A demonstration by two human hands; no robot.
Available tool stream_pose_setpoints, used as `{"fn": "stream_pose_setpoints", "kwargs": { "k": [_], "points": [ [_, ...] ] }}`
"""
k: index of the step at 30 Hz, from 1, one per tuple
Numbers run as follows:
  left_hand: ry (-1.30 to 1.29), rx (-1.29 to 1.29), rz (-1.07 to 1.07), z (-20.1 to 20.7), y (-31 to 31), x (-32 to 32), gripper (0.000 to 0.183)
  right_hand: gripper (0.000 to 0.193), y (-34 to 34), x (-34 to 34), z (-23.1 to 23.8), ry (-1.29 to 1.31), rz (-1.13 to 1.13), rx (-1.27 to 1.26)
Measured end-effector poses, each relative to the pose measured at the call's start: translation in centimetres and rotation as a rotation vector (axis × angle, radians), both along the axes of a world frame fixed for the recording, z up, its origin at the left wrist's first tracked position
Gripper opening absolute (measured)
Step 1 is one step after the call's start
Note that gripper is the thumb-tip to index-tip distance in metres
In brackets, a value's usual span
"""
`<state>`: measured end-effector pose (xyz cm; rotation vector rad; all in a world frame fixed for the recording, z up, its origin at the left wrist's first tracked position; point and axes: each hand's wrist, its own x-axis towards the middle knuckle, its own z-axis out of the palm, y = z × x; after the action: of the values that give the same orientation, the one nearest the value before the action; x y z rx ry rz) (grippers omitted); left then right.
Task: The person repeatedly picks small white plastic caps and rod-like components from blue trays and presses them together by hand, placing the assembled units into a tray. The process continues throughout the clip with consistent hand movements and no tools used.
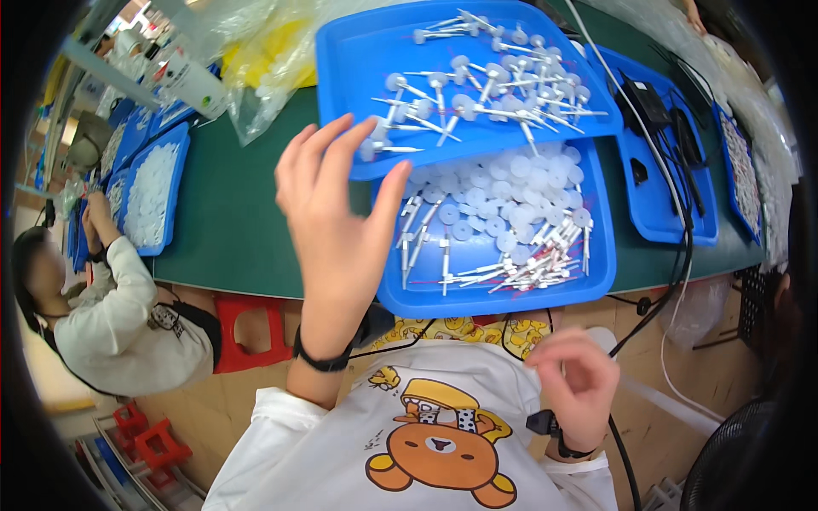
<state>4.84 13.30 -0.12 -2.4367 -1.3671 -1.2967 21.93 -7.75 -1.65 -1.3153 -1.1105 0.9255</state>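
Observation:
My left hand (pixel 336 192) is raised by the near left corner of the upper blue tray (pixel 362 60), its fingers spread and nothing in its grasp. Thin white rods with round translucent caps (pixel 511 94) lie scattered in that tray. Partly under it sits a lower blue tray (pixel 400 294), which holds loose translucent white discs (pixel 494 192) and a heap of thin white rods (pixel 537 264). Close to my body, right of the lower tray, my right hand (pixel 584 379) is curled with thumb and fingertips together. Whatever may be pinched there is too small or blurred to make out.
Another blue tray (pixel 635 204) to the right holds a black adapter and cables. Left, a person (pixel 128 307) sits by a tray of white pieces (pixel 153 196). Clear plastic bags (pixel 264 94) lie at the back. A pale cable (pixel 626 94) crosses the right side.

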Motion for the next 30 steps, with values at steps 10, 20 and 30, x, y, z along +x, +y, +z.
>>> {"fn": "stream_pose_setpoints", "kwargs": {
  "k": [10, 20, 30],
  "points": [
    [0.146, -0.388, -0.585, -1.6, -8.9, -2.9, 0.023, 0.029, -6.9, 2.0, -1.7, -0.439, 0.768, -0.373],
    [0.228, -0.057, -0.525, -8.5, -9.2, -2.8, 0.037, 0.020, -2.8, -0.6, -9.5, -0.765, 0.346, -0.678],
    [0.214, 0.032, -0.520, -11.9, -6.5, -10.4, 0.091, 0.026, 1.8, -2.8, -22.6, -0.891, 0.353, -1.040]
  ]
}}
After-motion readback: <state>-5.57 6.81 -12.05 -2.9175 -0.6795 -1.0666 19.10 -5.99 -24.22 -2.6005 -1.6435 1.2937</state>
